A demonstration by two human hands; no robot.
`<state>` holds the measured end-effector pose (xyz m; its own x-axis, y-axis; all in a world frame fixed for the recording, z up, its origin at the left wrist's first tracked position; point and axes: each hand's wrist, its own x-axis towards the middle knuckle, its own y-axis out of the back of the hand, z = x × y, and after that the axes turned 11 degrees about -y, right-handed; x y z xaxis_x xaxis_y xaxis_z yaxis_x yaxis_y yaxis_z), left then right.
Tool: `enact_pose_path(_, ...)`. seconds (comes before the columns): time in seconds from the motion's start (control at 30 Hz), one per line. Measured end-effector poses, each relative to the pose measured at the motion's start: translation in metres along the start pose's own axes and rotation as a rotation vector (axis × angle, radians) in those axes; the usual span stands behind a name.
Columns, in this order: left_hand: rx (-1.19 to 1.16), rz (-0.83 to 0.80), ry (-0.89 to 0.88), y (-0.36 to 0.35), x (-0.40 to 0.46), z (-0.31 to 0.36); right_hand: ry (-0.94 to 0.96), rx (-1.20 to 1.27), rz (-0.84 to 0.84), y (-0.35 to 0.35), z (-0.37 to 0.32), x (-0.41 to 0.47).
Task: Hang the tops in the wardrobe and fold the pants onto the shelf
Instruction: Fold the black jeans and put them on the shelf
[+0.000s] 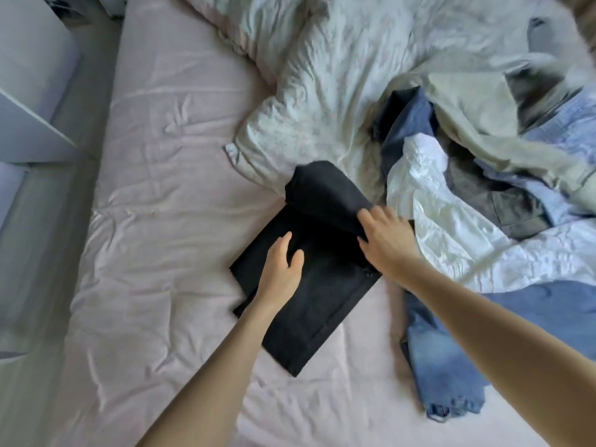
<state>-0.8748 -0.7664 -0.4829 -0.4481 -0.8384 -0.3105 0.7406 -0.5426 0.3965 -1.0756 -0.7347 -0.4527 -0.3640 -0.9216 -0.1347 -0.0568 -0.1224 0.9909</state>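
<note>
Pink bed sheet, black pants half-folded, left hand pressing flat, right hand pinching fold

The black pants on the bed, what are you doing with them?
A person is folding the black pants on the pink bed sheet. The left hand rests flat on the lower part to keep it still, while the right hand holds the far end, which is curled over toward the middle. The fold is not finished yet. A pile of other clothes waits on the right, with blue jeans lying beside the pants.
</note>
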Motion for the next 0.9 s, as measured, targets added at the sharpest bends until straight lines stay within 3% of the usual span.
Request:
enact_pose_path(0.1, -0.087, 0.048, 0.140, 0.000, -0.004, -0.020, 0.067, -0.133, -0.103, -0.031, -0.013, -0.023)
enact_pose_path(0.2, -0.101, 0.294, 0.217, 0.005, -0.004, -0.030, 0.221, -0.034, -0.344, -0.054, -0.034, -0.053)
enact_pose_path(0.27, 0.032, 0.428, 0.167, 0.013, -0.002, -0.033, 0.168, 0.085, -0.503, -0.064, -0.036, -0.067)
enact_pose_path(0.3, 0.119, 0.434, 0.111, 0.017, 0.001, -0.034, 0.095, 0.168, -0.497, -0.067, -0.032, -0.070)
enact_pose_path(0.4, 0.350, 0.253, -0.033, 0.020, 0.032, -0.040, -0.308, 0.482, -0.264, -0.082, -0.015, -0.068)
enact_pose_path(0.47, 0.458, 0.082, -0.025, 0.020, 0.060, -0.045, -0.598, 0.692, -0.282, -0.090, -0.010, -0.062)
enact_pose_path(0.6, 0.468, -0.222, 0.167, 0.007, 0.102, -0.059, -0.748, 0.946, -0.599, -0.113, -0.017, -0.068)
enact_pose_path(0.73, 0.677, -0.370, 0.282, -0.004, 0.113, -0.077, -0.926, 1.270, -0.388, -0.127, -0.021, -0.079)
enact_pose_path(0.77, 0.689, -0.364, 0.287, -0.002, 0.117, -0.077, -0.959, 1.430, -0.414, -0.126, -0.025, -0.077)
enact_pose_path(0.83, 0.534, -0.343, 0.325, 0.005, 0.126, -0.074, -1.048, 1.669, -0.564, -0.124, -0.032, -0.075)
enact_pose_path(0.9, 0.265, -0.359, 0.388, 0.010, 0.127, -0.067, -1.112, 1.709, -0.631, -0.124, -0.032, -0.073)
